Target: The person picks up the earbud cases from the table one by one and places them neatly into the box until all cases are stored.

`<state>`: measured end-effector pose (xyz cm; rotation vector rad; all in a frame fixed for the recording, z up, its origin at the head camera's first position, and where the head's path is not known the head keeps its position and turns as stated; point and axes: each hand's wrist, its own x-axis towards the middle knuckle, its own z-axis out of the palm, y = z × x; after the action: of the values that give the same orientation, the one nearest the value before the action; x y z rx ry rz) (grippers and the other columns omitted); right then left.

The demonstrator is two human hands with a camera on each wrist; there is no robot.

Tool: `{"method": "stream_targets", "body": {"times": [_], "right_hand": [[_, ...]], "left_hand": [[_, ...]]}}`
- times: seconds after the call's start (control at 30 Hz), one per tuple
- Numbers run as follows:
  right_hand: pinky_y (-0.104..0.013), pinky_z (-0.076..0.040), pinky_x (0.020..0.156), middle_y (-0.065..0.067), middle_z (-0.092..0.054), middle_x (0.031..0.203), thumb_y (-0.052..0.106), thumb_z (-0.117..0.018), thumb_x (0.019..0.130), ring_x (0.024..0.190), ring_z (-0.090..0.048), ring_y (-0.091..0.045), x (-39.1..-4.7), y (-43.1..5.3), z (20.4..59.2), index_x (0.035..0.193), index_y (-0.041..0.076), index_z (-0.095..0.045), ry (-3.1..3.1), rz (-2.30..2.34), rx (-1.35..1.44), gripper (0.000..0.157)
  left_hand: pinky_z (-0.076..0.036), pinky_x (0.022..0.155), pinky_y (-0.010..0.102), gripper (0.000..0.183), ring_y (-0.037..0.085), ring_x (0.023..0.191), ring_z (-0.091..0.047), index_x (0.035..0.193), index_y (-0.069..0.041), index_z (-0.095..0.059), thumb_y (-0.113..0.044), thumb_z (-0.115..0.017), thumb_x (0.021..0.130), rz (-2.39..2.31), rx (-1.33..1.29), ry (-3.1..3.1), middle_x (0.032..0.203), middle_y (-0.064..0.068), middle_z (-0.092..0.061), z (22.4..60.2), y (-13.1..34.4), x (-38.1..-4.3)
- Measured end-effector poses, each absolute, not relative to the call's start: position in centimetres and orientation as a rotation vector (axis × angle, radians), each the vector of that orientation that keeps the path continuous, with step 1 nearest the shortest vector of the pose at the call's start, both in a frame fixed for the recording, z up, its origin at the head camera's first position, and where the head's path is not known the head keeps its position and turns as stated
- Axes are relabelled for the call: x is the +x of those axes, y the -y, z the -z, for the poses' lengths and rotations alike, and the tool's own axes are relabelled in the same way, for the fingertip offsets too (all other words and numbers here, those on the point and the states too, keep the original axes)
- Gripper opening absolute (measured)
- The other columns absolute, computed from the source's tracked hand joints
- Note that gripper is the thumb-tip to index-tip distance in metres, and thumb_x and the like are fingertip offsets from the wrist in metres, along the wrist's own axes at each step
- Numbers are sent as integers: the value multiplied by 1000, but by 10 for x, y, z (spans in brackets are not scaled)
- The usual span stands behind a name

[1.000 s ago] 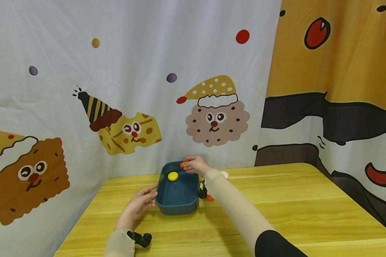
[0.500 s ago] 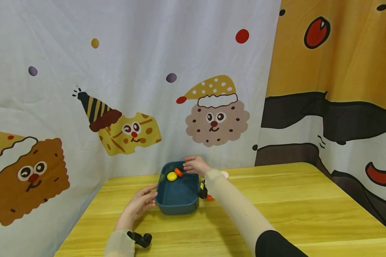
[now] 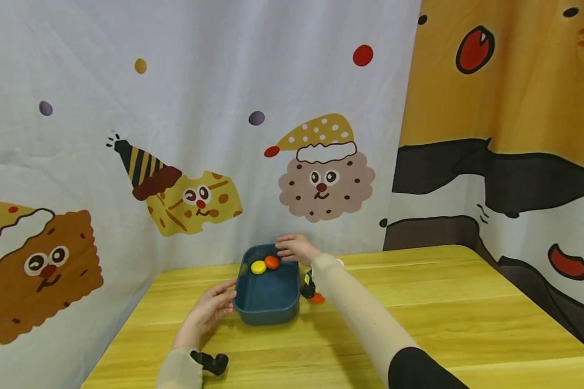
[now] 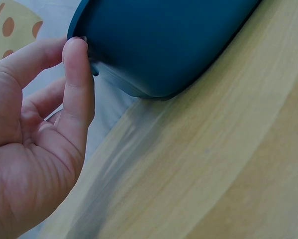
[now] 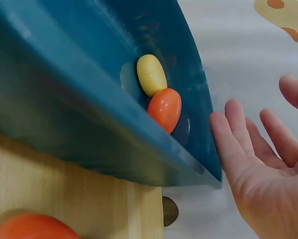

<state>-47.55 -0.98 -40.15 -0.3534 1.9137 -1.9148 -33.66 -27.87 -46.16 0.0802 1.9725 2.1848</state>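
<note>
A dark blue rectangular plastic bin [image 3: 267,316] stands on the table. Inside, near its far end, a yellow toy egg [image 5: 151,74] with a seam round it lies against a glossy orange toy egg [image 5: 164,110]. My left hand [image 3: 211,308] pinches the bin's rim at its left side, thumb and fingertip at the edge in the left wrist view. At the far right corner, my right hand [image 3: 298,249] is spread and holds nothing, its fingertips close to the rim. Another orange egg-like piece [image 5: 37,228] lies on the table right of the bin, partly hidden in the head view.
The wooden table [image 3: 418,302] reaches back to a white curtain [image 3: 199,81] with printed cartoon snacks. A yellow and black patterned curtain [image 3: 516,108] hangs at the right. Behind my right sleeve [image 3: 360,308] a pale piece barely shows.
My right hand has let go of the orange egg, which dropped into the bin and settled beside the yellow one. The left hand stays at the rim.
</note>
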Motion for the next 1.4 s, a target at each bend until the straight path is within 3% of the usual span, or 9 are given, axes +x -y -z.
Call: {"method": "stream_targets", "body": {"times": [0.57,0.73,0.93,1.07,1.23,1.4], "right_hand": [[-49,-40,103,-26,-36,148,16,-56,100,128,-44,-44,-458,-22,387,144,-5,-39,-1893,1878,-444,52],[-53,-36,105,-26,-40,145,16,-53,101,126,-45,-44,-454,-43,390,143,-6,-41,-1923,1872,-477,49],[-51,-39,104,-25,-44,142,20,-54,101,118,-56,-34,-455,-70,398,143,-6,-41,-1954,1864,-464,51],[-53,-36,106,-23,-46,141,21,-54,100,123,-52,-37,-454,-89,402,143,-5,-40,-1974,1852,-432,52],[-54,-37,104,-16,-59,128,21,-58,98,120,-53,-39,-449,-110,410,136,-2,-51,-2010,1890,-322,45],[-50,-39,104,-22,-51,135,19,-60,97,121,-50,-40,-444,-130,422,133,-1,-54,-2034,1917,-248,43]], "left_hand": [[-54,66,21,64,8,68,-59,151,4,-25,-13,-57,98,-2143,65,-2032,92,3,-57,468,290,-334],[-54,67,21,65,8,69,-59,151,5,-23,-13,-56,99,-2136,97,-2019,92,1,-59,469,292,-331],[-54,66,21,64,8,67,-60,151,6,-21,-10,-55,99,-2168,126,-1963,85,-1,-58,465,295,-330],[-54,67,21,64,8,67,-61,151,5,-22,-12,-55,99,-2161,122,-1965,87,1,-59,462,293,-333],[-55,67,21,65,8,66,-61,151,5,-21,-11,-56,99,-2161,120,-1954,84,0,-59,462,289,-335],[-54,66,21,64,7,65,-60,151,5,-23,-10,-57,98,-2184,128,-1927,81,0,-58,464,282,-336]]}}
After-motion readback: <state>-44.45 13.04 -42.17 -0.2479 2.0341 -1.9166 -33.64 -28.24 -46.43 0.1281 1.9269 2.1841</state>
